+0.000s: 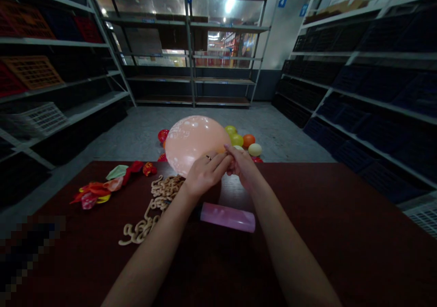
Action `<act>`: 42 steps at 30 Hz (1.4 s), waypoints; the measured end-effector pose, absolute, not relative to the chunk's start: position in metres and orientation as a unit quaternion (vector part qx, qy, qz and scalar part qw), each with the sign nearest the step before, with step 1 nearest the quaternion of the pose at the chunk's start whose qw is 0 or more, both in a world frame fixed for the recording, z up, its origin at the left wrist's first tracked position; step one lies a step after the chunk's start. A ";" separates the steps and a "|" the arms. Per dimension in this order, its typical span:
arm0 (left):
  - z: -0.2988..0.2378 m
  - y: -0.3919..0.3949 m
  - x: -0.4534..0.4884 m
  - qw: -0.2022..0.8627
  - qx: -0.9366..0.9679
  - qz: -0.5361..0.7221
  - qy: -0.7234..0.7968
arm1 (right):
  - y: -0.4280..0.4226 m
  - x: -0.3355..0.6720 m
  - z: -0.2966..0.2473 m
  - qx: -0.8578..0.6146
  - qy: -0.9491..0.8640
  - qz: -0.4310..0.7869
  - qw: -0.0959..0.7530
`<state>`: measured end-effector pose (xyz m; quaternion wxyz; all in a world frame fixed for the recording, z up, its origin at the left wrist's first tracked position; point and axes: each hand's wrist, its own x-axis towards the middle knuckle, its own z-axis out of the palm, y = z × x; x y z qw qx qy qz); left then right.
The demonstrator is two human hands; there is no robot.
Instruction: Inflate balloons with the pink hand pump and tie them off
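Note:
A large inflated peach balloon [198, 141] with white print hangs over the table's far edge, its neck end toward my hands. My left hand [209, 170] is closed at that end, a ring on one finger. Pressed against it, my right hand [241, 163] pinches at the same spot. The balloon's neck is hidden by the fingers. Below my hands lies a pink translucent balloon pump [228, 217] with a dark end. Left of it, a heap of tan curly cord-like pieces [164, 193] is partly covered by my left forearm.
Several uninflated balloons [99, 191] lie at the table's left. Inflated balloons [236, 139] in green, orange, white and red rest on the floor beyond the dark red table [307, 207]. Shelves with crates [32, 70] line both sides; a metal rack [191, 77] stands behind.

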<state>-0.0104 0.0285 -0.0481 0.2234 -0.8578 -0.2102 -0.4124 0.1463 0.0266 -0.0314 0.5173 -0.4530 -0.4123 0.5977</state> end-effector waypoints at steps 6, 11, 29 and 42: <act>-0.048 0.035 -0.018 0.149 -0.859 -0.435 -0.226 | 0.031 0.142 -0.031 -0.425 -0.435 0.567 0.555; -0.046 0.038 -0.008 0.010 -0.785 -0.556 -0.274 | 0.026 0.144 -0.023 -0.417 -0.463 0.535 0.571; -0.038 0.044 0.010 -0.342 -0.498 -0.682 -0.412 | 0.022 0.149 -0.027 -0.431 -0.648 0.387 0.495; -0.034 0.041 0.008 -0.562 -0.389 -0.635 -0.360 | 0.009 0.125 -0.025 -0.545 -0.670 0.123 0.489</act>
